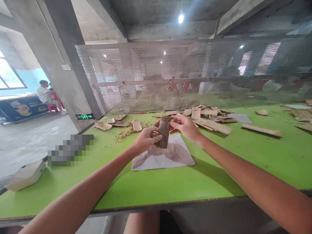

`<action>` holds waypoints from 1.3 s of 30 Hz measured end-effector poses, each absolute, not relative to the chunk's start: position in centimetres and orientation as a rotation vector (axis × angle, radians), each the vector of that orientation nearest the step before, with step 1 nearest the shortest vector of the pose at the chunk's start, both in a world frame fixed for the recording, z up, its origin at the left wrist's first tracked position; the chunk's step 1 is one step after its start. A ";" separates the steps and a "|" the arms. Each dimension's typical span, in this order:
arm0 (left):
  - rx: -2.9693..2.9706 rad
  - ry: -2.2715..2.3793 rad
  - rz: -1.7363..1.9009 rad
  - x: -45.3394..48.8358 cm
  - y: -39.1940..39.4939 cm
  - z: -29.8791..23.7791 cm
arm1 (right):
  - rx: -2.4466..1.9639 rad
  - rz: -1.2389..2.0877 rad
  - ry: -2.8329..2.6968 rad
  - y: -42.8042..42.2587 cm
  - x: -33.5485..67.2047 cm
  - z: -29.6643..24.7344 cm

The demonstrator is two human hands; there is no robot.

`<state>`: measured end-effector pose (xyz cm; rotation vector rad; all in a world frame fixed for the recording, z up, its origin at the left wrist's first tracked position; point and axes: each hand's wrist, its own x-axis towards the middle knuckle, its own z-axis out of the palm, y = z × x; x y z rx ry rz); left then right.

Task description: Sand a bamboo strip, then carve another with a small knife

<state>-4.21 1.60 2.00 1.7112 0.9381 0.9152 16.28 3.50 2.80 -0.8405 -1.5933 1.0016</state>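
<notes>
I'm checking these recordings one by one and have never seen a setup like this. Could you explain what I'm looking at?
There is no machine here: a person works with two bare hands. The single picture comes from a camera worn on their head, looking forward and down, so both forearms reach in from the bottom.

The left hand holds a brown ridged cylinder above a white paper sheet. The right hand has its fingers at the cylinder's upper right side; how firmly they hold it is hard to tell.

On the green table lie curved bamboo pieces and a small heap of shavings. A perforated screen stands behind.
</notes>
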 end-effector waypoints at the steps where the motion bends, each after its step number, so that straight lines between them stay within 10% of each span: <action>1: 1.738 0.949 0.909 -4.2 1.6 2.0 | -0.848 0.986 -1.597 3.5 16.3 2.8; 39: 2.247 1.131 1.039 -5.2 2.2 1.6 | -0.881 1.291 -1.426 3.4 15.0 1.2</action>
